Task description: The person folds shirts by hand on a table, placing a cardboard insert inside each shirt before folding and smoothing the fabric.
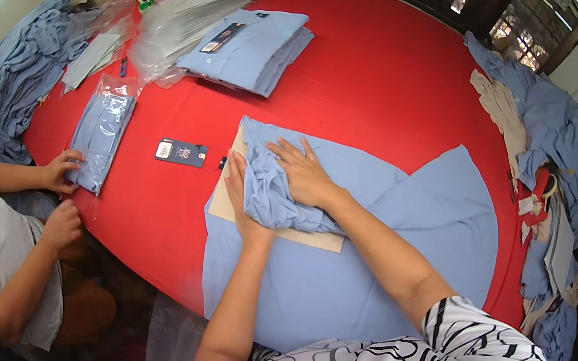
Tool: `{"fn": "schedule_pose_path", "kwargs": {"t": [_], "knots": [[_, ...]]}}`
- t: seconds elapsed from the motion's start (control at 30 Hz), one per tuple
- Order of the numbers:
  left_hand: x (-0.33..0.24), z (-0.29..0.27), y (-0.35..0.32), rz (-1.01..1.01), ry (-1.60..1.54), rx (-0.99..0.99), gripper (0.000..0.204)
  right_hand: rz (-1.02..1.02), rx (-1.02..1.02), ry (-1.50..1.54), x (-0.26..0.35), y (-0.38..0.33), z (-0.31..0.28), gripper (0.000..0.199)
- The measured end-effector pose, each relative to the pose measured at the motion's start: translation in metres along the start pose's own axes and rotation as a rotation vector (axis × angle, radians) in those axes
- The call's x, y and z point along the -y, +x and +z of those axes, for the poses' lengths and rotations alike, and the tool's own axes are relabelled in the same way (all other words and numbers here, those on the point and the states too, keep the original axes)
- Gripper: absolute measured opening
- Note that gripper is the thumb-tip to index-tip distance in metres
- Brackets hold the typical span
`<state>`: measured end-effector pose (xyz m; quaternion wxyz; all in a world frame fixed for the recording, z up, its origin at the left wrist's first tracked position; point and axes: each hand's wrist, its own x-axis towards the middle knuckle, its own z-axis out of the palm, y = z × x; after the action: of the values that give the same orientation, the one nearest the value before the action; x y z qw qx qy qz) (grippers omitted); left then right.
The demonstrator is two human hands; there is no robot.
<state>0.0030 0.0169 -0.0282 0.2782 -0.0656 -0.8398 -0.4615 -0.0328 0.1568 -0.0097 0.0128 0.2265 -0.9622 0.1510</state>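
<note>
A light blue garment (pixel 433 217) is spread on the table in front of me, with a beige cardboard sheet (pixel 312 241) lying on it. Part of the cloth is gathered in wrinkles over the card. My left hand (pixel 240 192) rests along the left side of this bunched cloth, its fingers stretched out. On top of the bunch lies my right hand (pixel 305 175), palm down with fingers spread. Just beyond my left fingertips is a dark blue hang tag (pixel 181 152), its cord reaching toward the garment.
A red cloth (pixel 374 51) covers the table. Folded blue garments (pixel 251 45) are stacked behind, beside clear plastic bags (pixel 189 17). At left, a co-worker's hands (pixel 62 172) are at a bagged garment (pixel 105 131). Heaps of blue cloth (pixel 25 68) lie far left and right.
</note>
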Motion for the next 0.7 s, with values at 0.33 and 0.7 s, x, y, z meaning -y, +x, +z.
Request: {"fn": "schedule_pose_path", "kwargs": {"t": [0.33, 0.7], "knots": [[0.014, -0.018, -0.005, 0.113, 0.203, 0.264, 0.022, 0.06, 0.419, 1.075, -0.025, -0.081, -0.123, 0.043], [0.01, -0.016, -0.002, 0.13, 0.083, 0.267, 0.01, 0.776, -0.474, -0.544, -0.148, -0.326, -0.152, 0.026]]}}
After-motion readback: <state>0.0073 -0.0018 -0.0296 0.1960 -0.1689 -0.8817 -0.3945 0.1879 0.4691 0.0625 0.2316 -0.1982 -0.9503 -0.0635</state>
